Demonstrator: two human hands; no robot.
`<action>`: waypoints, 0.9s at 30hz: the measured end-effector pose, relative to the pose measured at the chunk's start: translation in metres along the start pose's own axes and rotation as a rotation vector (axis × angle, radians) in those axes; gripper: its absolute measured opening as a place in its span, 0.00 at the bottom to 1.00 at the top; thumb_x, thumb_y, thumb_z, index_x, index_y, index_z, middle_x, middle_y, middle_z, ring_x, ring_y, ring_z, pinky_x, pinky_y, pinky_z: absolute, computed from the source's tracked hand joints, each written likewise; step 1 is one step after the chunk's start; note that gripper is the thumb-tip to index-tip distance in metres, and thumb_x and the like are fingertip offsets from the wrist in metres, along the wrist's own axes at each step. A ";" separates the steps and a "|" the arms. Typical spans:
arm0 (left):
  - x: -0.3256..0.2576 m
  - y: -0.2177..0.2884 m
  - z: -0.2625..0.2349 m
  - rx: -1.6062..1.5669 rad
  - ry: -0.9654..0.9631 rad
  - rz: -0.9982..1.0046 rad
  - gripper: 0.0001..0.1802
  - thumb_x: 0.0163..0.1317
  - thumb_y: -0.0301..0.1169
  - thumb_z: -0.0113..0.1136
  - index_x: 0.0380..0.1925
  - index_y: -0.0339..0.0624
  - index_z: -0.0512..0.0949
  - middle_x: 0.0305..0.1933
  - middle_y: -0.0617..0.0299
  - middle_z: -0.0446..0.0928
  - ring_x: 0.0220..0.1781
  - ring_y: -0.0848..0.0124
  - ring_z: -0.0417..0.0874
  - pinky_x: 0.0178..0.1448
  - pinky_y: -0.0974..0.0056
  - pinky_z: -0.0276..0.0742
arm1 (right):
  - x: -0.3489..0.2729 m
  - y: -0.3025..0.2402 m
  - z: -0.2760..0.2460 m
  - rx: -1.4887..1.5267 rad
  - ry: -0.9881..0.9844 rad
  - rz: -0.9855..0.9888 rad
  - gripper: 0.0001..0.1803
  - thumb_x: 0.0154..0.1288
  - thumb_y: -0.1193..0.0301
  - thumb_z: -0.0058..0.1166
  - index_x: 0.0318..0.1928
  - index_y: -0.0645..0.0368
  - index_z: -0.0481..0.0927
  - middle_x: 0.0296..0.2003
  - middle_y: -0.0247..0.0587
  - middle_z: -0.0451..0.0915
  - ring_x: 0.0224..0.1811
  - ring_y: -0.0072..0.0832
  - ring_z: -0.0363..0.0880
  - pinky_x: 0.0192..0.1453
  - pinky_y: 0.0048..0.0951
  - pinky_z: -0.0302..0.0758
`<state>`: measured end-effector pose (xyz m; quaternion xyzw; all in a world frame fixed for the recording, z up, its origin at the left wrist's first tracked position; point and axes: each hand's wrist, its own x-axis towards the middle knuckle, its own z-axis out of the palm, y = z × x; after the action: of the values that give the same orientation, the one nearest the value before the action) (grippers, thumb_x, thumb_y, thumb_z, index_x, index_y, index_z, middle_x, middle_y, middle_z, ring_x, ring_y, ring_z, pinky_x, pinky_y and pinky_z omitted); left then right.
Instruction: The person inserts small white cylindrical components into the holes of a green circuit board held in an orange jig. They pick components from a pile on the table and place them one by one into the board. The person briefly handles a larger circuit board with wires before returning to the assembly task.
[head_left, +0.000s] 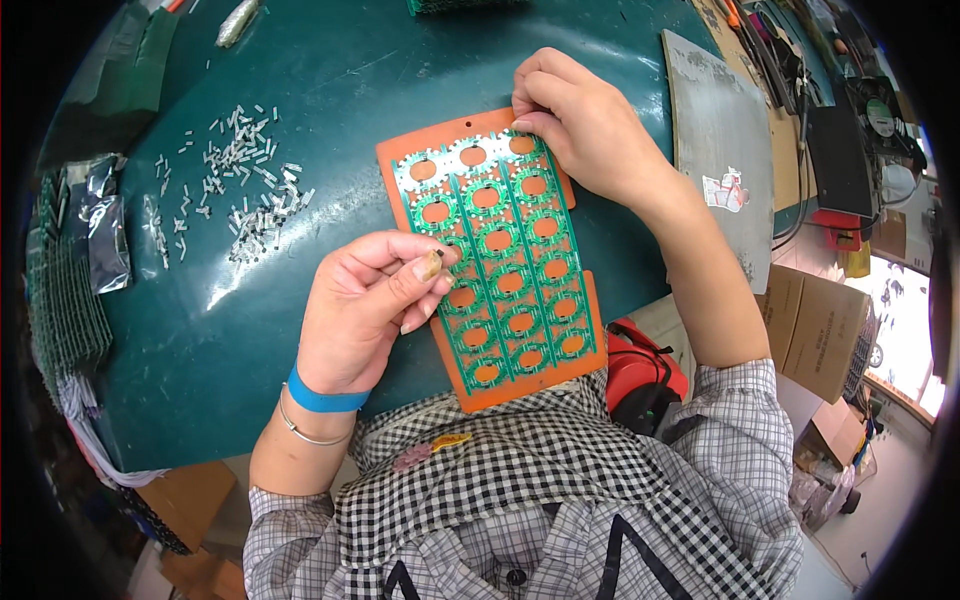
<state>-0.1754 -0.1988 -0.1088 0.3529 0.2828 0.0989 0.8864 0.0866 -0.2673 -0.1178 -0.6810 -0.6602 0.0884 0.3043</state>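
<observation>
A panel of green circuit boards (515,255) with ring-shaped cutouts in three columns lies on an orange fixture plate (482,401). Over the panel's left edge, my left hand (365,305) pinches a small dark electronic part (439,254) between thumb and forefinger. My right hand (580,120) is closed at the far right corner of the panel, its fingertips at the top right ring. Whatever those fingertips hold, if anything, is hidden. Small white and silver components (268,225), some with dark ends, lie scattered on the green mat to the left.
Stacked green circuit panels (65,290) stand along the left edge beside a silvery bag (105,240). A grey metal sheet (715,130) lies to the right. Beyond it are cables and a cardboard box (815,320). A red object (640,365) sits below the table's near edge.
</observation>
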 end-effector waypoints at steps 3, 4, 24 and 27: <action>-0.001 0.001 0.001 0.008 -0.003 0.006 0.08 0.66 0.24 0.57 0.43 0.34 0.80 0.37 0.61 0.81 0.33 0.81 0.77 0.31 0.78 0.70 | -0.001 -0.002 0.000 -0.063 -0.001 -0.084 0.06 0.57 0.79 0.59 0.31 0.63 0.74 0.35 0.40 0.74 0.39 0.39 0.76 0.41 0.35 0.75; -0.001 0.002 0.002 0.013 -0.007 0.010 0.08 0.66 0.24 0.57 0.43 0.34 0.80 0.36 0.61 0.81 0.33 0.81 0.77 0.31 0.78 0.70 | -0.002 -0.001 0.000 -0.086 0.015 -0.115 0.06 0.57 0.79 0.59 0.31 0.63 0.73 0.36 0.39 0.74 0.37 0.37 0.76 0.40 0.32 0.74; -0.008 -0.002 0.012 0.283 0.063 0.121 0.11 0.64 0.21 0.59 0.46 0.31 0.80 0.37 0.56 0.83 0.31 0.80 0.77 0.29 0.77 0.70 | -0.026 -0.036 -0.022 0.306 0.047 0.141 0.03 0.57 0.82 0.57 0.31 0.63 0.76 0.35 0.37 0.76 0.34 0.27 0.77 0.38 0.27 0.75; -0.006 -0.001 0.012 0.265 0.042 0.151 0.12 0.64 0.20 0.57 0.47 0.29 0.79 0.38 0.56 0.83 0.30 0.79 0.77 0.28 0.76 0.72 | -0.030 -0.018 -0.018 0.270 0.014 0.199 0.04 0.57 0.81 0.58 0.31 0.64 0.75 0.37 0.38 0.76 0.33 0.29 0.77 0.37 0.26 0.75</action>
<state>-0.1730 -0.2083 -0.0997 0.4850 0.2845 0.1345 0.8159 0.0776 -0.3028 -0.1023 -0.6965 -0.5694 0.2016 0.3874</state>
